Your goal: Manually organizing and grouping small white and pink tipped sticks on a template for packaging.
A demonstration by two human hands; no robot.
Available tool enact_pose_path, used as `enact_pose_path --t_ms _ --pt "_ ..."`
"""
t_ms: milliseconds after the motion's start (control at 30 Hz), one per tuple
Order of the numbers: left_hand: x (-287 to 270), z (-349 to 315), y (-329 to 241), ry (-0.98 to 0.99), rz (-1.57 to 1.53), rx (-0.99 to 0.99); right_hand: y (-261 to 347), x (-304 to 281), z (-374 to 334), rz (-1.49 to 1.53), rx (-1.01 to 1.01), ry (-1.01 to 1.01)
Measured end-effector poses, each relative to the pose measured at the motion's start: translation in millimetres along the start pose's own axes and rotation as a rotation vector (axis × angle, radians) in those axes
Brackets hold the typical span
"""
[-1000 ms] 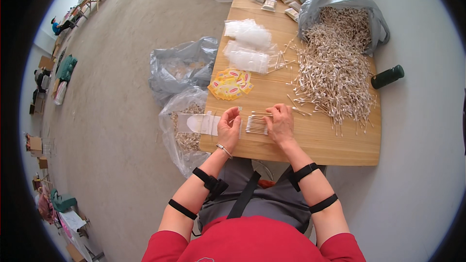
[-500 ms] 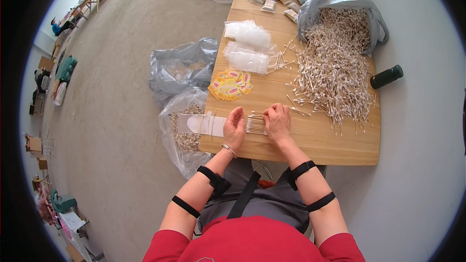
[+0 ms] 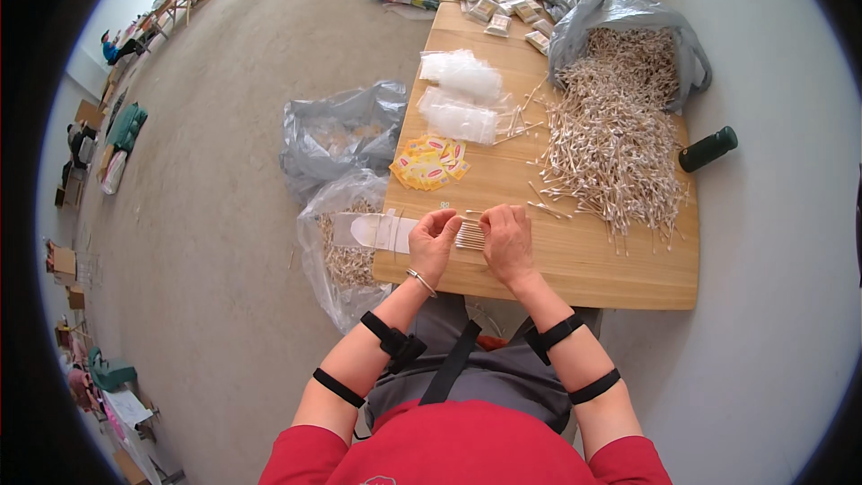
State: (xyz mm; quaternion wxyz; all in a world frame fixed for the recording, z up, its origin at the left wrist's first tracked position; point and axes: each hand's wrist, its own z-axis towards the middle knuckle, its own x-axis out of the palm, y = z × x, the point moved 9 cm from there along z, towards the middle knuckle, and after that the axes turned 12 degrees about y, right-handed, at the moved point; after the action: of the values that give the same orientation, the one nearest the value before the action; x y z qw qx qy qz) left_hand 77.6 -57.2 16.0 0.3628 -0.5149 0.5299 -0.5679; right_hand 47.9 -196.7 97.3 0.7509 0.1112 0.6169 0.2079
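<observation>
- Swab row (image 3: pixel 470 235): on the table (image 3: pixel 575 274), between the hands.
- Left hand (image 3: pixel 433 247): at its nine o'clock, thumb and fingers narrow; cannot tell if holding.
- Right hand (image 3: pixel 509 244): three o'clock, fingertips bunched; cannot tell if holding.
- Yellow cards (image 3: pixel 428 163): eleven o'clock.
- Clear bags (image 3: pixel 460 117): twelve.
- Swab pile (image 3: pixel 615 144): two.
- Packs (image 3: pixel 497 26): twelve, farthest.

Bright, even light; dark-rimmed fisheye bend.
</observation>
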Motion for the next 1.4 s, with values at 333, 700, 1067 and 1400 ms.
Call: enact_pose_path --t_ms 333,700,1067,1400 --pt "7 -18 -10 0.092 -0.094 -0.099 11 6 -24 0.339 -0.031 0.064" --pt "-27 -53 -3 0.065 0.024 -0.143 25 54 -45 0.935 0.176 0.485" --pt "-32 -52 -29 0.018 -0.005 -0.031 37 54 -32 1.017 0.159 0.471" --pt "-14 -57 -13 0.25 -0.133 -0.049 38 64 -46 1.248 0.252 0.631"
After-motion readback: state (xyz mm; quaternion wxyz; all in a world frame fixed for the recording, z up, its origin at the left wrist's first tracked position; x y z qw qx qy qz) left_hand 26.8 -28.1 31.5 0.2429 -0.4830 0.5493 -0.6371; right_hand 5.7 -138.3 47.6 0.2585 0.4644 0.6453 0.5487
